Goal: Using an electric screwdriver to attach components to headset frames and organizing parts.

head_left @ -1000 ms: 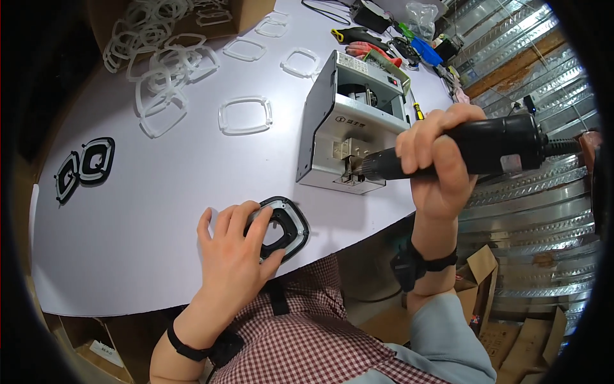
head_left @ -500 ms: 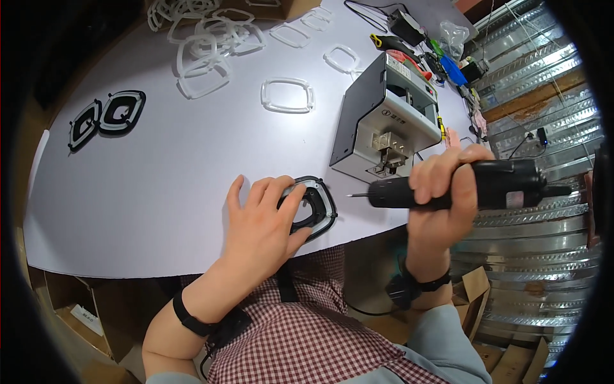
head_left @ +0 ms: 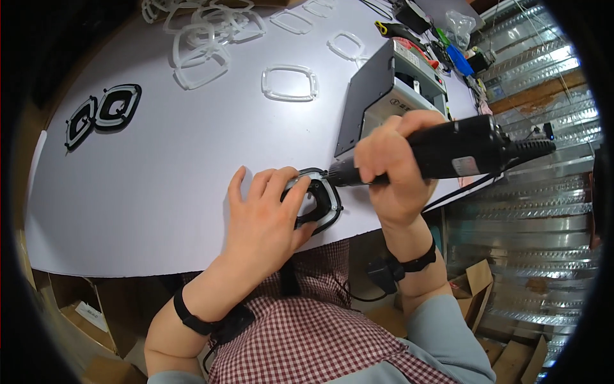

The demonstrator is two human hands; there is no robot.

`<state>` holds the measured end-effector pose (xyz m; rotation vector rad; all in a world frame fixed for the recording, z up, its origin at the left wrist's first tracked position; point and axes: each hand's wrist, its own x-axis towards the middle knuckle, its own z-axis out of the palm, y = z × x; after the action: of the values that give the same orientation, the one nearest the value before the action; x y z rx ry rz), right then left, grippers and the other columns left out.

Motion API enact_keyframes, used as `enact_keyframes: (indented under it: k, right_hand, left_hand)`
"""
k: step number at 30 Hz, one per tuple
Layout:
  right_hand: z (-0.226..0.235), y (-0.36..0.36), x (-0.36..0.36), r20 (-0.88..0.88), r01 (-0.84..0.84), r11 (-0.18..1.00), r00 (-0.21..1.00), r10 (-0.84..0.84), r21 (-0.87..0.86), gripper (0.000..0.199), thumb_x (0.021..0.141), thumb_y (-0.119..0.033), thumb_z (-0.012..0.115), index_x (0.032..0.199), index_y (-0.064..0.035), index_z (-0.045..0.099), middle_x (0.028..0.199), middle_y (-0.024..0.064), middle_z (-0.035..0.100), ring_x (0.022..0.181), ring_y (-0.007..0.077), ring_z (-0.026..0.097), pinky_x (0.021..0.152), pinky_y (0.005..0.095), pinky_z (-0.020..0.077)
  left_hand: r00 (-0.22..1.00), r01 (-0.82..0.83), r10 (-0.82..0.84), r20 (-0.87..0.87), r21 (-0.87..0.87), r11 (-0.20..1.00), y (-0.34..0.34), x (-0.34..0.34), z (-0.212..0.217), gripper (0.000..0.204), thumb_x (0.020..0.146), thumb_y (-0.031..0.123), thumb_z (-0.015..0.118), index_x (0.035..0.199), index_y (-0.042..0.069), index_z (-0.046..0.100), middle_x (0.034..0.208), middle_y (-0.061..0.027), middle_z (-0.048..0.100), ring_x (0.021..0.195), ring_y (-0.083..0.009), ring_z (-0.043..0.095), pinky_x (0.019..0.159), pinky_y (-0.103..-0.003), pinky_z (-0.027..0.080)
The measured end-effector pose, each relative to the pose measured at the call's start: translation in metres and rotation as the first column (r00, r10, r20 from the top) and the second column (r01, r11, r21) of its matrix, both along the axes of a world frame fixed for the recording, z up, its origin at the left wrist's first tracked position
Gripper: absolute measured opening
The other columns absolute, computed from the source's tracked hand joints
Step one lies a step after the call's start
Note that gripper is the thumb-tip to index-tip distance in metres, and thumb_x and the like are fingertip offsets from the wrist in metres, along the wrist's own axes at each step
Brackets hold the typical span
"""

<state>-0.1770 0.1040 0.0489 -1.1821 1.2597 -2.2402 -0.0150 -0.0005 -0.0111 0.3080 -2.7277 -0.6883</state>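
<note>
While the right hand (head_left: pixel 398 168) clenches a black cylindrical power screwdriver (head_left: pixel 451 152), nose at the far corner of a black-and-white rounded-square frame (head_left: pixel 335 203), the left hand (head_left: pixel 263 214) grasps that frame near the front edge of the white tabletop (head_left: pixel 160 205), which stretches wide leftward.

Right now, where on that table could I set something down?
On the table, the widest bare patch lies between two black-and-white frames and the left hand; a smaller one separates that hand from the nearest white frame. It's crowded around the machine and the screwdriver in the right hand, and by the heaped white frames.
</note>
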Motion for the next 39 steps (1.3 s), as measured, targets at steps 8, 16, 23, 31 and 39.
enact_keyframes:
  k: [8,16,23,31,39]
  right_hand:
    - [0.009,-0.016,0.014,-0.069,0.156,0.977,0.987,-0.147,0.149,0.017,0.082,0.010,0.075,0.090,0.0013,0.062,0.076,-0.0002,0.062,0.064,0.0066,0.060,0.056,0.0216,0.0463]
    - [0.018,-0.014,0.008,0.007,-0.014,0.961,1.000,0.013,0.276,0.023,0.087,-0.004,0.076,0.106,-0.0007,0.063,0.075,0.0019,0.064,0.062,0.0098,0.063,0.058,0.0238,0.0491]
    - [0.016,-0.015,-0.004,-0.103,0.057,0.984,0.994,-0.040,0.170,0.015,0.090,-0.008,0.073,0.092,-0.0014,0.060,0.062,0.0014,0.058,0.050,0.0085,0.053,0.051,0.0247,0.0421]
    - [0.007,-0.017,0.001,-0.077,0.025,0.991,0.997,-0.014,0.134,0.022,0.079,-0.016,0.081,0.085,-0.0026,0.064,0.065,0.0010,0.061,0.059,0.0094,0.059,0.053,0.0272,0.0449]
    - [0.002,-0.012,-0.006,-0.141,-0.030,0.993,0.989,0.046,0.114,0.024,0.083,-0.022,0.084,0.086,-0.0041,0.069,0.070,0.0005,0.065,0.056,0.0079,0.058,0.054,0.0248,0.0470]
  left_hand:
    - [1.000,-0.002,0.002,0.003,-0.031,1.000,0.002,0.001,-0.002,0.064,0.077,0.035,0.084,0.133,0.016,0.060,0.131,-0.0034,0.058,0.126,-0.0264,0.054,0.112,-0.063,0.033]
    - [1.000,0.002,-0.002,0.012,-0.036,0.999,0.007,0.010,-0.008,0.063,0.077,0.037,0.084,0.133,0.017,0.061,0.131,-0.0024,0.058,0.126,-0.0253,0.055,0.114,-0.062,0.032]
    - [0.995,0.051,-0.059,-0.075,-0.095,0.994,-0.002,-0.001,-0.002,0.058,0.078,0.030,0.084,0.130,0.013,0.064,0.129,-0.0084,0.060,0.121,-0.0328,0.056,0.107,-0.053,0.037]
    - [0.988,0.146,-0.151,-0.027,-0.150,0.978,-0.003,-0.010,-0.008,0.057,0.078,0.024,0.084,0.129,0.008,0.065,0.127,-0.0114,0.062,0.113,-0.0336,0.060,0.098,-0.045,0.048]
    - [0.991,0.131,-0.129,0.022,-0.129,0.983,0.001,-0.006,0.001,0.056,0.079,0.020,0.084,0.130,0.008,0.065,0.129,-0.0100,0.061,0.115,-0.0319,0.059,0.101,-0.044,0.046]
